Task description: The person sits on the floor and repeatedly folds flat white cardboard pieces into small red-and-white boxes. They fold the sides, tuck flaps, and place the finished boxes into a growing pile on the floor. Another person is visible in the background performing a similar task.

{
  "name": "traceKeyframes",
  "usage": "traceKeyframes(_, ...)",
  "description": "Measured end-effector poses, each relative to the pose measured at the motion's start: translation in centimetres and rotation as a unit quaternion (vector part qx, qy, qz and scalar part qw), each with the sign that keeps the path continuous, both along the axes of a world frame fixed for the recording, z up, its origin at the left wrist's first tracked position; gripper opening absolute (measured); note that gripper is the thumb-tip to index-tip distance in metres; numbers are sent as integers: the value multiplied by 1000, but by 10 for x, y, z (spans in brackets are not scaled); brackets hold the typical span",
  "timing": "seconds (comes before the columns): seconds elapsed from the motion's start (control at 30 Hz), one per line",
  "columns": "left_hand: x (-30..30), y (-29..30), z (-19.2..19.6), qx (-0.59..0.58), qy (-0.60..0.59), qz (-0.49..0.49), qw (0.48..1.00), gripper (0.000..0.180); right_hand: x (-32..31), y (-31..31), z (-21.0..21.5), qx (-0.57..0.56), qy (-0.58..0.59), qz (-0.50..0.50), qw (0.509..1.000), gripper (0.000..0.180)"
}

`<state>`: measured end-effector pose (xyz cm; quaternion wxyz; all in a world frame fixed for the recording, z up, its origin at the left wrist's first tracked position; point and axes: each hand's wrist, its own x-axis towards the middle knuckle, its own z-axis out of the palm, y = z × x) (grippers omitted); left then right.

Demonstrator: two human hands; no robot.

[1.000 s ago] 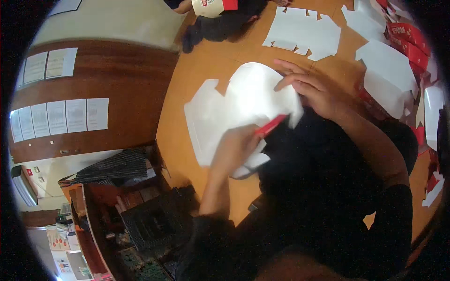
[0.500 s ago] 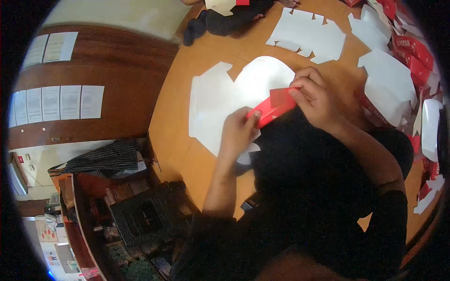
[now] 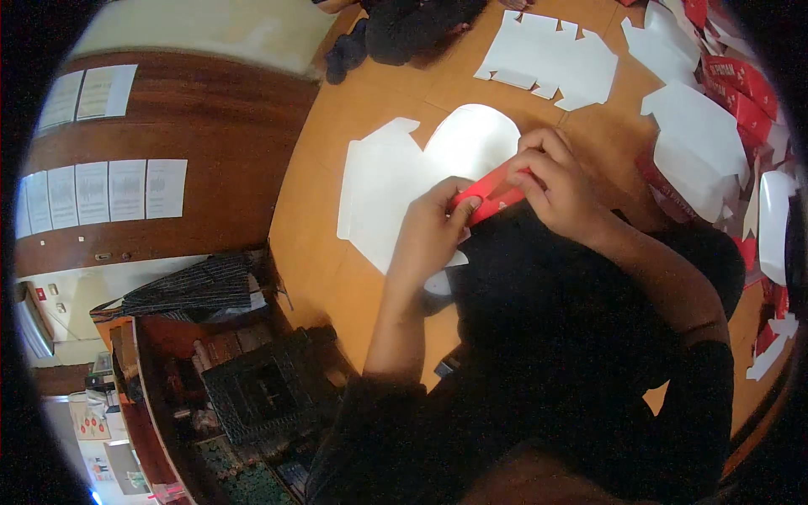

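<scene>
- Left hand (image 3: 433,223): thumb on top, fingers tucked under, gripping the left end of a red card strip (image 3: 492,194).
- Right hand (image 3: 555,185): fingers curled, thumb and fingertips pinching the same strip's right end.
- Red card strip sits between both hands, tilted up to the right, at the near right edge of a white die-cut carton blank (image 3: 379,189); cannot tell exactly where they join.
- White carton blank lies to the left of and beyond the hands, rounded panel at top; left forearm overlaps its lower part.
- Below the strip: dark clothing on the person's lap (image 3: 547,286).
- Tan floor (image 3: 307,244) under the blank.
- Farther out: flat notched white sheet (image 3: 547,59), well apart from the hands.
- Right side: another white blank (image 3: 699,143) beside piled red cartons (image 3: 741,97).
- Top: another person's dark-clothed leg (image 3: 412,34).
</scene>
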<state>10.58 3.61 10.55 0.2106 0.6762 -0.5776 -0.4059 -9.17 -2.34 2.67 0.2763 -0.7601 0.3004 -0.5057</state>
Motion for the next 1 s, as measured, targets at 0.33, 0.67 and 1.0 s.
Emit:
traceKeyframes(0.33, 5, -5, 5, 89, 32, -37, 995, 26, 6, 7, -2, 9, -37, -5, 999, 11)
traceKeyframes(0.67, -10, -4, 26, 7, -1, 33, 999, 21, -12, -15, 3, 5, 117, 62, 991, 16)
traceKeyframes(1.0, -2, -9, -38, -299, 128, 125, 937, 48, -21, -29, -4, 132, 143, 136, 971, 30)
